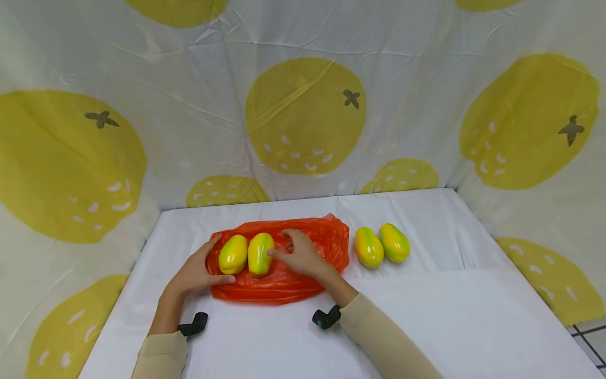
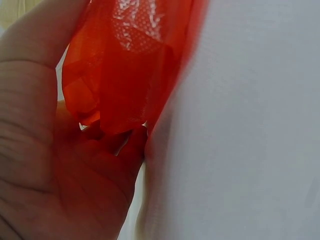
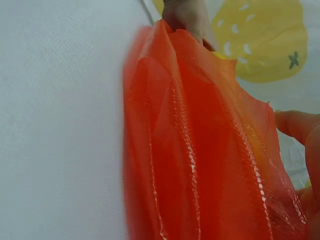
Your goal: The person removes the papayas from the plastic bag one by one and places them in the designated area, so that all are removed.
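Red plastic (image 2: 125,65) cropped by left wrist view's top, right grip (image 3: 312,145) cut off at right wrist view's edge

We identify the bag (image 1: 289,287) as red, fruits (image 1: 233,255) yellow with green streaks, tabletop (image 1: 426,316) white, curtain (image 1: 407,116) white, yellow-printed.

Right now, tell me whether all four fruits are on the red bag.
No, two fruits lie on the white cloth, right of the red bag.

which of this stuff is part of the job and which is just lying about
Seemingly in the job:
red plastic bag
two yellow-green fruits at the bag
probably the matching pair to its right

Just around:
fruit-print backdrop
white tablecloth
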Available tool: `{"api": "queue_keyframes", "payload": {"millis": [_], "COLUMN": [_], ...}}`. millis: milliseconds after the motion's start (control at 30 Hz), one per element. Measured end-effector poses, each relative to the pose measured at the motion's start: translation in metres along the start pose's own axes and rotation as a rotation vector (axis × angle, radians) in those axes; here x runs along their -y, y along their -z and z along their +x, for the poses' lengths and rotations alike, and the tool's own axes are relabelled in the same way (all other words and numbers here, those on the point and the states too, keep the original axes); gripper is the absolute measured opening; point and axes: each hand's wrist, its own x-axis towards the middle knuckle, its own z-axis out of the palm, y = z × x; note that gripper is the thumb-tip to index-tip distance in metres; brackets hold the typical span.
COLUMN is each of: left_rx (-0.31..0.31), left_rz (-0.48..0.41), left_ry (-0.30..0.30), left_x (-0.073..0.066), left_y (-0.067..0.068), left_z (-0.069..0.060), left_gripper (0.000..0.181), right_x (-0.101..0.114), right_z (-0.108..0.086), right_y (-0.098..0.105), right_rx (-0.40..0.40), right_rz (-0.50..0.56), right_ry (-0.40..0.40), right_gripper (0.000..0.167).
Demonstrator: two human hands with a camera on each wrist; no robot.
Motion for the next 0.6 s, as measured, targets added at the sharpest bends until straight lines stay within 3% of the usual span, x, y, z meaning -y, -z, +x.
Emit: {"api": "queue_keyframes", "payload": {"millis": [300,600], "left_rx": [-0.011,-0.006], "left_rz": [0.007,0.014], "left_ry": [-0.025,-0.008], "left_x": [0.002,0.003], "left_y": [-0.006,0.000], "left_z": [0.003,-0.001], "left_gripper": [0.128,0.128], "right_x": [0.003,0.005], "right_z": [-0.002,0.002], "right_y": [-0.005,-0.018], "right_rx": [-0.012,0.028], "right_rz": [-0.049,-0.090], "right_ry": [-0.094,-0.067], "right_gripper": [0.094,0.107]}}
